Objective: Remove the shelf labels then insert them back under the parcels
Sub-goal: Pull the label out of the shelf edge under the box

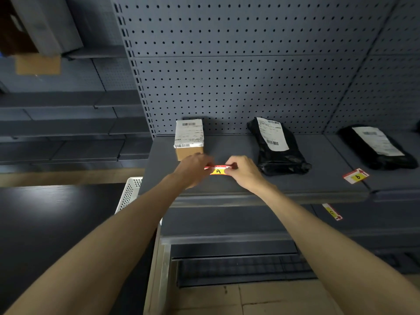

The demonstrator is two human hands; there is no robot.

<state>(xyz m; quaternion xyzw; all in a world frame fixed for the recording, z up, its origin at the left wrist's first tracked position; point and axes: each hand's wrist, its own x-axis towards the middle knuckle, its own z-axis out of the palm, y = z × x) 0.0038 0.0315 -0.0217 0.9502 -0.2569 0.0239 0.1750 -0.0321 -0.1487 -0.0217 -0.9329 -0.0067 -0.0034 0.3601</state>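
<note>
Both my hands pinching label A (218, 171) above the shelf (318, 178).
Left hand (195, 169) and right hand (243, 172) fingers closed on its ends; cardboard parcel (188, 139) just behind, white basket (129, 194) contents hidden.

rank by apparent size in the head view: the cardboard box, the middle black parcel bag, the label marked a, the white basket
1. Middle black parcel bag, largest.
2. Cardboard box.
3. White basket, though only a corner shows, so its rank is unsure.
4. Label marked A, smallest, partly covered by both hands.
</note>
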